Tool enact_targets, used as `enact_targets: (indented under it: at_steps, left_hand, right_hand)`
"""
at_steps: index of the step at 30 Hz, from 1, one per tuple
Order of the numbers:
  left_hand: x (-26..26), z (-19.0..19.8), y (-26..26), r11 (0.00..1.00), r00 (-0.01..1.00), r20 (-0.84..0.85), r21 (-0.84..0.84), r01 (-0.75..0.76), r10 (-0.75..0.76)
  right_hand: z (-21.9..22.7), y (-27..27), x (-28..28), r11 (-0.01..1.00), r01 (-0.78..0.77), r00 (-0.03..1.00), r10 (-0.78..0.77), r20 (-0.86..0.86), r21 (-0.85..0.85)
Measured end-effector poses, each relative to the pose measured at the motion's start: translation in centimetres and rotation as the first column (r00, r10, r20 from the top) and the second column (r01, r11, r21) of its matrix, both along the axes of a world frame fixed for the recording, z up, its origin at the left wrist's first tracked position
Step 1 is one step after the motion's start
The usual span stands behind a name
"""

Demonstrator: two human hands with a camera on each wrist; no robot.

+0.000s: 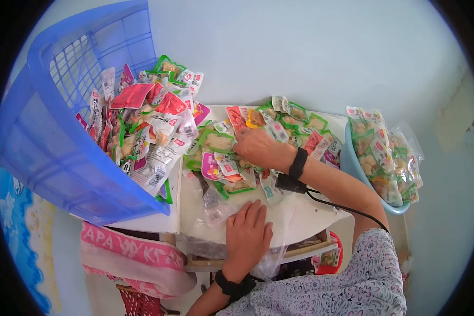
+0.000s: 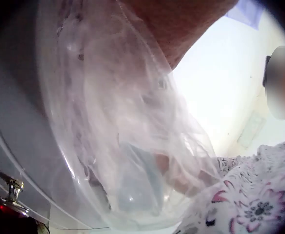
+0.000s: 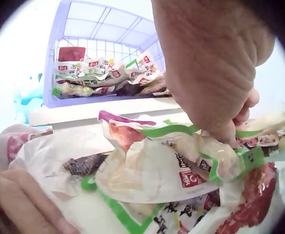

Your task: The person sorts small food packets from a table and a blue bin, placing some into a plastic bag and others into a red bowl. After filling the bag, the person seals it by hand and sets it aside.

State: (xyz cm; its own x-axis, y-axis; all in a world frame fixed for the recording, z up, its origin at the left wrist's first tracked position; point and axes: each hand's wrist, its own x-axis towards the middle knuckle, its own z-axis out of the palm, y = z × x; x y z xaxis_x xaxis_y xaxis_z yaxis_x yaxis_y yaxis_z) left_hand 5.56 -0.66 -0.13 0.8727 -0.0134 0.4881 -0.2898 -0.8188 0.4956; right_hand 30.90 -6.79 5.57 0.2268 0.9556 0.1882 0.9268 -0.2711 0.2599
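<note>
My right hand (image 1: 263, 149) reaches into a heap of vacuum-packed snack packets (image 1: 237, 184) on the white table, its fingers curled down. In the right wrist view the fingers of that hand (image 3: 215, 63) meet a green-edged packet (image 3: 225, 163); the fingertips are partly hidden, so I cannot tell whether they pinch it. My left hand (image 1: 250, 237) rests on the table's front part with fingers straight, beside a clear plastic bag (image 1: 216, 208). The left wrist view is mostly filled by clear plastic sheeting (image 2: 118, 97) hanging below the forearm.
A blue plastic basket (image 1: 52, 121), tipped on its side, spills packets (image 1: 142, 121) at left. A light blue basin (image 1: 350, 158) heaped with bagged packets stands at right. Along the front are a pink towel (image 1: 131, 258), an open drawer (image 1: 205, 263) and a red container (image 1: 338, 255).
</note>
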Motion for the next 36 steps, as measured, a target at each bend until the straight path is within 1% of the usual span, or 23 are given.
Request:
enact_targets:
  at_steps: [1,4,7,13,16,17,20,23,27,30,31,33,34,35,36]
  left_hand:
    - [0.0,0.0,0.0,1.0,1.0,0.003,0.004,0.0,0.0]
    - [0.0,-0.2,-0.2,1.0,1.0,0.016,0.016,-0.004,0.003]
    - [-0.1,0.0,-0.2,1.0,1.0,0.022,0.023,0.0,-0.001]
    - [-0.3,0.4,-0.3,1.0,0.999,0.036,0.027,0.013,-0.014]
    - [-0.2,0.6,-0.3,0.999,0.999,0.038,0.033,0.012,-0.013]
    - [-0.3,0.6,-0.4,0.999,1.0,0.028,0.035,0.013,-0.014]
    - [-0.3,0.6,-0.5,0.999,1.0,0.028,0.042,0.006,-0.007]
    - [-0.4,0.3,-0.4,0.998,0.999,0.04,0.064,0.003,-0.006]
    - [-0.6,0.2,-0.2,1.0,0.998,0.051,0.016,0.021,-0.022]
    - [-0.5,-0.5,0.1,0.992,0.996,0.075,-0.111,0.058,-0.05]
    - [-0.6,-0.4,0.1,0.986,0.994,0.095,-0.151,0.065,-0.051]
    - [-0.9,-0.1,-0.3,0.969,0.99,0.134,-0.235,0.072,-0.041]
    - [-1.1,0.3,-0.7,0.967,0.99,0.136,-0.243,0.072,-0.039]
    - [-1.4,0.9,-0.8,0.967,0.99,0.139,-0.247,0.068,-0.034]
    - [-1.5,1.5,-0.8,0.967,0.989,0.145,-0.245,0.062,-0.026]
  right_hand:
    - [-0.1,-0.5,-0.4,0.998,0.04,0.999,-0.041,-0.007,-0.039]
    - [-0.1,-2.6,-1.7,0.995,0.097,0.995,-0.097,0.01,-0.026]
    - [-0.2,-4.6,-2.3,0.983,0.156,0.984,-0.163,-0.067,-0.1]
    - [1.1,-8.2,-5.3,0.966,0.251,0.948,-0.257,-0.185,-0.057]
    - [2.2,-10.3,-7.7,0.95,0.306,0.925,-0.28,-0.256,0.068]
    - [2.6,-10.9,-8.4,0.936,0.347,0.92,-0.327,-0.217,0.062]
    - [4.7,-13.2,-12.1,0.917,0.377,0.9,-0.329,-0.286,0.132]
    - [5.6,-15.8,-15.9,0.89,0.449,0.857,-0.403,-0.322,0.078]
    - [4.5,-19.4,-20.1,0.867,0.457,0.759,-0.261,-0.597,0.201]
    - [2.8,-20.5,-21.9,0.789,0.557,0.66,-0.23,-0.715,0.26]
    - [1.8,-20.5,-22.1,0.741,0.596,0.644,-0.211,-0.735,0.31]
    - [-0.2,-20.3,-22.4,0.63,0.682,0.606,-0.201,-0.77,0.372]
    - [-1.2,-20.0,-22.5,0.573,0.716,0.589,-0.19,-0.786,0.399]
    - [-2.5,-19.4,-22.7,0.476,0.737,0.604,-0.147,-0.783,0.479]
    - [-4.2,-19.3,-22.8,0.419,0.761,0.58,-0.094,-0.809,0.496]
